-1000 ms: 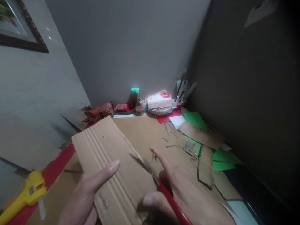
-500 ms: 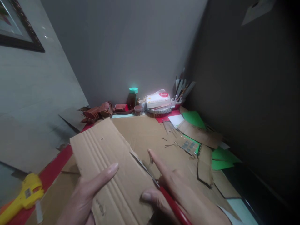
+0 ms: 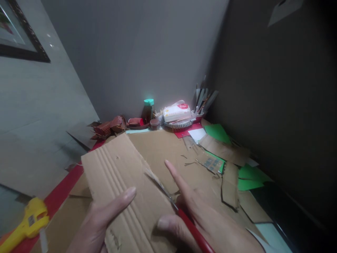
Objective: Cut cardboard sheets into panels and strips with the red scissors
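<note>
A ridged cardboard piece [image 3: 113,168] tilts over the cardboard-covered surface [image 3: 155,146], gripped by the left hand [image 3: 97,219], thumb across its face; the right hand [image 3: 206,214], index finger pointing forward, grasps red-handled scissors [image 3: 192,228], blade along the piece's right edge. A yellow glue gun [image 3: 33,218] lies at left.

The person's right hand [image 3: 206,212] is bare; just behind it shows a pale sleeve edge [image 3: 258,239]; the left hand [image 3: 96,223] is bare too.
</note>
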The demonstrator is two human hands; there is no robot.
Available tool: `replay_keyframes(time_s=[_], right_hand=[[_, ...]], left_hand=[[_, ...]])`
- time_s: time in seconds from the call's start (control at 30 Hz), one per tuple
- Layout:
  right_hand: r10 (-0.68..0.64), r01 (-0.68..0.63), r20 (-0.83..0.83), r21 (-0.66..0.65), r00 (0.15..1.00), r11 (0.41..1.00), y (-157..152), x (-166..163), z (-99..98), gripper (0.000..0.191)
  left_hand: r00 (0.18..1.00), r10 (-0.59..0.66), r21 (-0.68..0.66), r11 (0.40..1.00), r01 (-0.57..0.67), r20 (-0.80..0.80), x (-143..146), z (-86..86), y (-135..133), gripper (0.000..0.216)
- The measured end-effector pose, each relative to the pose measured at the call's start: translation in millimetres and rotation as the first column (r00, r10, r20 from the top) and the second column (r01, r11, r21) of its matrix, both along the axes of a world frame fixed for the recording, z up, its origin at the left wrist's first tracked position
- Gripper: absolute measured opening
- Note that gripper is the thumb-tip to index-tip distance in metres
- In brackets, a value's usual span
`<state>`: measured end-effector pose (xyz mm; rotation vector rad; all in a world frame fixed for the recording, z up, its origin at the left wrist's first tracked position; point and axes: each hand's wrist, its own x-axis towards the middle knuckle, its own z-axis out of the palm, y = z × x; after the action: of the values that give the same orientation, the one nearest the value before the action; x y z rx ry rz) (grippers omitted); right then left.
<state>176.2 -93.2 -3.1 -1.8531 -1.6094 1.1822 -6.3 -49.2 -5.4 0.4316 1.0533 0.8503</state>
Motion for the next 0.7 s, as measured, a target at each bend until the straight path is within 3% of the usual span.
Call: replay_keyframes(time_s=[0.2,0.3,0.5,0.7], right_hand=[[0.012,-0.016,0.097,0.038,0.995,0.999,-0.2,-5.8,-6.0,0.090],[0.010,-0.021,0.102,0.110,0.995,0.994,-1.8,-7.2,-12.9,0.085],[0.002,-0.025,0.063,0.359,0.998,0.933,0.5,-4.9,-23.5,0.097],[-0.005,-0.020,0.066,0.380,0.998,0.925,-1.4,-7.7,-25.2,0.095]], left_hand=[[1.000,-0.028,-0.053,0.998,0.028,-0.006,-0.7,1.3,-0.2,0.064],[1.000,-0.004,-0.009,1.000,0.004,0.012,-1.6,-1.8,0.7,0.064],[0.995,-0.017,0.088,0.996,0.026,-0.097,-6.9,-8.4,2.8,0.071],[0.997,-0.036,0.102,0.994,0.043,-0.072,-3.1,-2.0,-2.3,0.081]])
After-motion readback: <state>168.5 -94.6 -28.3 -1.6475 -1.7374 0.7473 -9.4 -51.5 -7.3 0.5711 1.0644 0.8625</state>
